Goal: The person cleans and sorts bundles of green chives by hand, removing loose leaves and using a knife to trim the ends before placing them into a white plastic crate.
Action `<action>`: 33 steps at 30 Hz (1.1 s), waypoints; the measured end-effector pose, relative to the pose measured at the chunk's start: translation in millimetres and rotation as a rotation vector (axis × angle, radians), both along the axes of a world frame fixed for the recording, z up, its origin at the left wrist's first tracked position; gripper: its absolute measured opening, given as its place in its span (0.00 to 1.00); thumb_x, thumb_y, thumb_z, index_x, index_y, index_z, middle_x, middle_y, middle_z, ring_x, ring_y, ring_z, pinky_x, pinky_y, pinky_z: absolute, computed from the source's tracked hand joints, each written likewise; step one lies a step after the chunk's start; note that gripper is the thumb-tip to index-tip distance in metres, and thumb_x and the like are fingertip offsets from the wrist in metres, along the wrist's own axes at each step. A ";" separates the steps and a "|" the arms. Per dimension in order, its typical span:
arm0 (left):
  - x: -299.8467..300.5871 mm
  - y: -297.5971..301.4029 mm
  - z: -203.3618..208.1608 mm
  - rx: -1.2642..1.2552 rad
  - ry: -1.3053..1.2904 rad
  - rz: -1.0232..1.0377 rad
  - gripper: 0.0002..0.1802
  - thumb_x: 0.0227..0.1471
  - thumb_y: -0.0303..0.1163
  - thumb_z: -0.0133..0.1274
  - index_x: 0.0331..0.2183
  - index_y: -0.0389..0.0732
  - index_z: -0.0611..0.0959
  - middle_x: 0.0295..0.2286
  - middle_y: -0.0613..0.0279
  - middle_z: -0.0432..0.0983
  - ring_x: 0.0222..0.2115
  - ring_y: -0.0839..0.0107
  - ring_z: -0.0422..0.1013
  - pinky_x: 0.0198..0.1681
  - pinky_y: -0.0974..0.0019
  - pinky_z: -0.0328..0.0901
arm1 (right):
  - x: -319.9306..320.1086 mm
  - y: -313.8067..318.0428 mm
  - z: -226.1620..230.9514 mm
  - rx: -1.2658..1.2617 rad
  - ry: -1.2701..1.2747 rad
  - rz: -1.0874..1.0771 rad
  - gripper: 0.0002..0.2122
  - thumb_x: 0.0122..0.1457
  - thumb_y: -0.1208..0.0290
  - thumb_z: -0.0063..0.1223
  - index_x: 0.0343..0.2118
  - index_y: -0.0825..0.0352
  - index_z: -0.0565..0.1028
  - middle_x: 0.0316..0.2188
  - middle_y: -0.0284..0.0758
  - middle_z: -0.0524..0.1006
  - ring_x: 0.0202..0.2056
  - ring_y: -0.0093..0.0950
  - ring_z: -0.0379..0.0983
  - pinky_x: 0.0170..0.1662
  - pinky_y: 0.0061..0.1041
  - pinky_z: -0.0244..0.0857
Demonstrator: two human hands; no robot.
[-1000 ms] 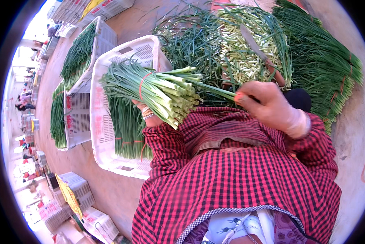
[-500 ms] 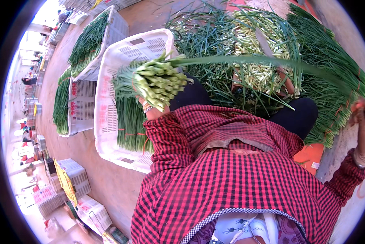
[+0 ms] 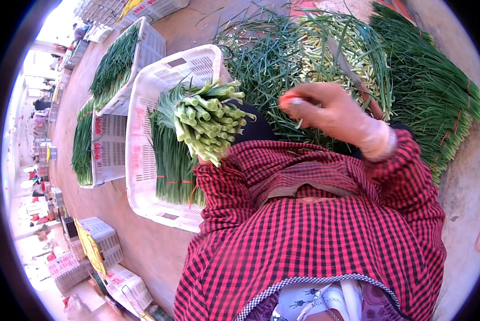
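Observation:
My left hand [image 3: 203, 161], mostly hidden, is closed round a bunch of green stalks [image 3: 208, 117]. Their pale cut ends face me, and the leaves trail left over the white crate [image 3: 178, 60]. To the right of the bunch, my right hand [image 3: 331, 112] is raised over the trimmings, fingers curled and pinched. Something small and red shows at its fingertips; I cannot make out whether it is a held thing or a finger wrap. Inside the crate lie tied bundles of long green stalks [image 3: 170, 171]. A knife [image 3: 341, 61] lies on the pale stalk pieces [image 3: 317, 48].
Loose green leaves [image 3: 267, 69] are heaped ahead of my legs. Tied green bundles [image 3: 438, 91] are piled on the floor at the right. Two more filled crates [image 3: 111, 131] stand at the left, with further crates [image 3: 98, 238] behind them at the lower left.
My right hand has swung from the far right back toward the bunch. The long leaf stretched between bunch and hand is gone from there. The bunch has turned slightly, its cut ends more toward me.

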State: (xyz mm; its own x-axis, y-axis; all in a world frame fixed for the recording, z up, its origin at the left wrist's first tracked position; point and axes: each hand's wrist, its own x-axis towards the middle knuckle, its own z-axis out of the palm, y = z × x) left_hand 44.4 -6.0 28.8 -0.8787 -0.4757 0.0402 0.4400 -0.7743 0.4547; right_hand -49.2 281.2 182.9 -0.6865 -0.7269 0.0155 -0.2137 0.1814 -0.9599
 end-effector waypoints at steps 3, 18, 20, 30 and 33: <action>-6.5 7.3 -0.2 -0.003 0.002 -0.019 0.39 0.55 0.60 0.45 0.60 0.46 0.67 0.58 0.56 0.65 0.56 0.54 0.63 0.61 0.47 0.57 | 3.0 -38.1 -1.7 -0.013 0.000 0.035 0.18 0.59 0.55 0.58 0.35 0.70 0.80 0.22 0.37 0.77 0.24 0.21 0.70 0.30 0.24 0.64; -11.7 9.4 -8.6 0.017 0.008 -0.036 0.38 0.56 0.60 0.43 0.60 0.46 0.67 0.59 0.56 0.63 0.57 0.55 0.61 0.62 0.47 0.56 | -20.8 -4.4 -30.1 -0.145 0.154 -0.208 0.18 0.54 0.65 0.63 0.46 0.67 0.76 0.30 0.30 0.78 0.29 0.21 0.74 0.36 0.21 0.70; -13.8 8.4 -8.2 0.021 0.011 -0.045 0.38 0.56 0.60 0.43 0.61 0.46 0.66 0.59 0.56 0.63 0.57 0.55 0.61 0.62 0.47 0.55 | 4.9 -19.8 -24.6 -0.043 0.211 -0.064 0.26 0.52 0.63 0.66 0.53 0.64 0.72 0.35 0.34 0.78 0.30 0.28 0.76 0.38 0.27 0.71; -16.2 12.4 -7.1 0.029 0.003 -0.050 0.38 0.57 0.60 0.41 0.61 0.47 0.66 0.59 0.57 0.62 0.58 0.55 0.60 0.62 0.47 0.55 | 21.3 -15.1 -13.8 -0.083 0.418 -0.045 0.08 0.62 0.71 0.55 0.40 0.68 0.78 0.28 0.37 0.82 0.29 0.28 0.81 0.32 0.24 0.73; -16.9 13.9 -7.0 0.037 0.012 -0.055 0.38 0.57 0.60 0.40 0.61 0.47 0.66 0.60 0.57 0.62 0.58 0.55 0.60 0.62 0.47 0.54 | 12.0 28.2 18.4 -0.161 0.306 -0.171 0.08 0.66 0.71 0.50 0.40 0.69 0.79 0.28 0.33 0.81 0.28 0.21 0.79 0.31 0.19 0.72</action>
State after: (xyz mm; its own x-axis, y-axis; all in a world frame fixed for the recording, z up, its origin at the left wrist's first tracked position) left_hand 27.5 7.9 21.8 -0.9033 -0.4277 0.0344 0.4013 -0.8139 0.4200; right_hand -37.2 309.4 201.3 -0.7434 -0.5743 0.3428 -0.4744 0.0916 -0.8755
